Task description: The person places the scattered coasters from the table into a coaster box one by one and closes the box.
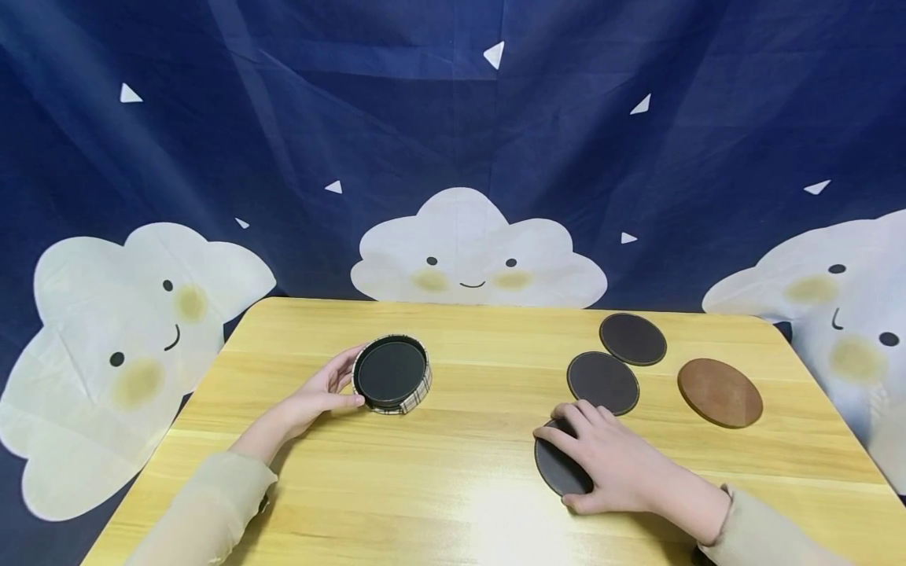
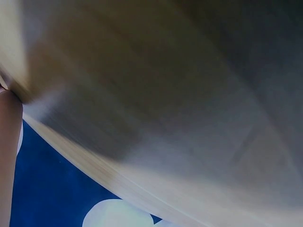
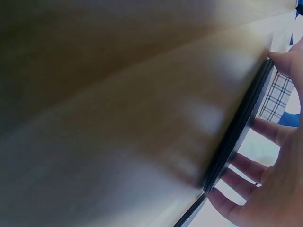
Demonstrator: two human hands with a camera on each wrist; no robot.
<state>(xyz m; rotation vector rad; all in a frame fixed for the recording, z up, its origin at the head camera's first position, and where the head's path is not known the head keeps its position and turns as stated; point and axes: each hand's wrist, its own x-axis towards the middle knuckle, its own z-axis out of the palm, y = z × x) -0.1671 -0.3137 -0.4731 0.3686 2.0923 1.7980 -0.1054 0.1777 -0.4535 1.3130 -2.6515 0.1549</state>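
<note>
My left hand [image 1: 322, 398] grips the left side of a round coaster holder [image 1: 419, 395], its thumb at the near side. Plaid covers the holder's outer wall, and its inside looks black. On the right, my right hand [image 1: 626, 464] spans a dark round coaster [image 1: 555, 465], thumb and fingers at its rim. Seen edge-on in the right wrist view, that coaster [image 3: 239, 127] shows a layered black edge close over the table, with fingertips along it. Just beyond this hand lies another dark coaster [image 1: 602, 381]. The left wrist view has only part of a finger [image 2: 9, 151] and blurred wood.
A third dark coaster [image 1: 633, 339] lies farther back, near the table's far edge. To the right is a brown coaster [image 1: 720, 392]. The light wooden table [image 1: 340, 487] ends at a blue curtain [image 1: 453, 118] printed with clouds.
</note>
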